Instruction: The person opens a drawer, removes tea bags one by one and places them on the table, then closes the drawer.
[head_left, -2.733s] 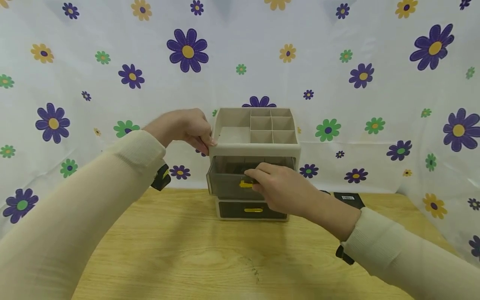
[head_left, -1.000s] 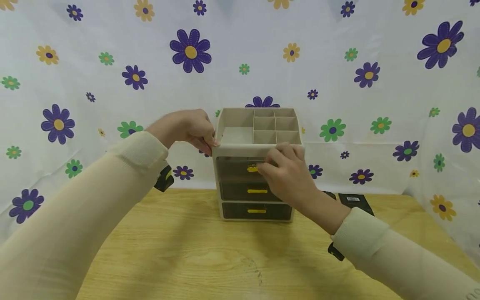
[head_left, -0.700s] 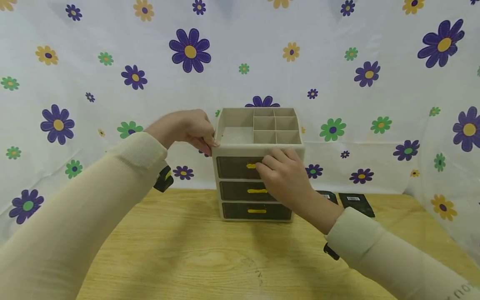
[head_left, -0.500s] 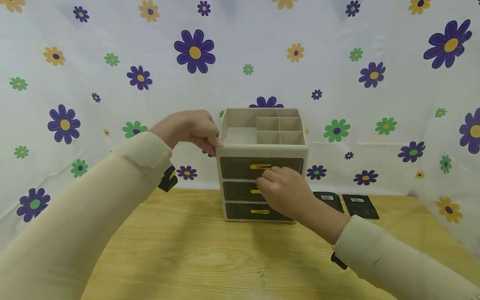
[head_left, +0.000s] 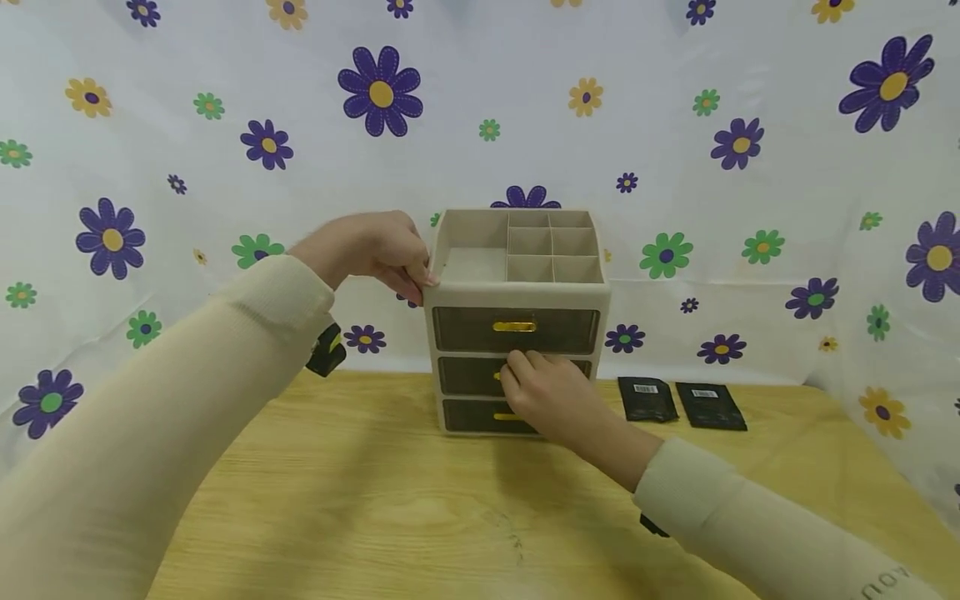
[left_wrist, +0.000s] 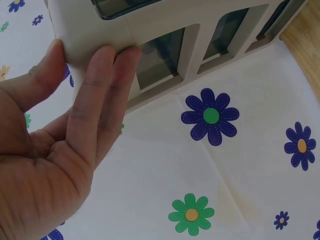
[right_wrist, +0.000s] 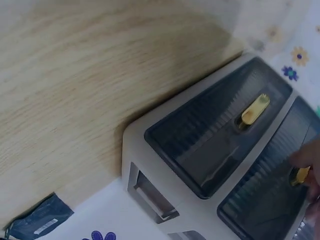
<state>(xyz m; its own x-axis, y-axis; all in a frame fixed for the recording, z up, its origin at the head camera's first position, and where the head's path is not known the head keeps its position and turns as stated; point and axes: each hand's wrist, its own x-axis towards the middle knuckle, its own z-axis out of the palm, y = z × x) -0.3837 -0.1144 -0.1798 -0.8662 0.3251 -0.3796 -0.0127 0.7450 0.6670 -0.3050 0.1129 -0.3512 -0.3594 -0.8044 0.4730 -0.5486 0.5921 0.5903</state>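
A beige desktop drawer organizer (head_left: 525, 293) stands on the table, its three dark translucent drawers pushed in. My left hand (head_left: 386, 250) grips its upper left corner. In the left wrist view the thumb lies at one side of that corner and two fingertips (left_wrist: 102, 55) press the side wall. My right hand (head_left: 555, 396) is at the middle drawer (head_left: 465, 375). In the right wrist view its fingers pinch that drawer's gold handle (right_wrist: 300, 176), partly covering it. The top drawer's gold handle (head_left: 514, 327) is uncovered.
Two black packets lie right of the organizer: a nearer packet (head_left: 647, 400) and a farther packet (head_left: 711, 407). Open compartments (head_left: 555, 246) top the organizer. Behind the wooden table (head_left: 360, 500) hangs a flower-print sheet (head_left: 300, 192).
The top drawer, earlier pulled out, has been pushed in by my right hand. That hand then let go of it and moved down to the middle drawer's handle. My left hand stays at the corner.
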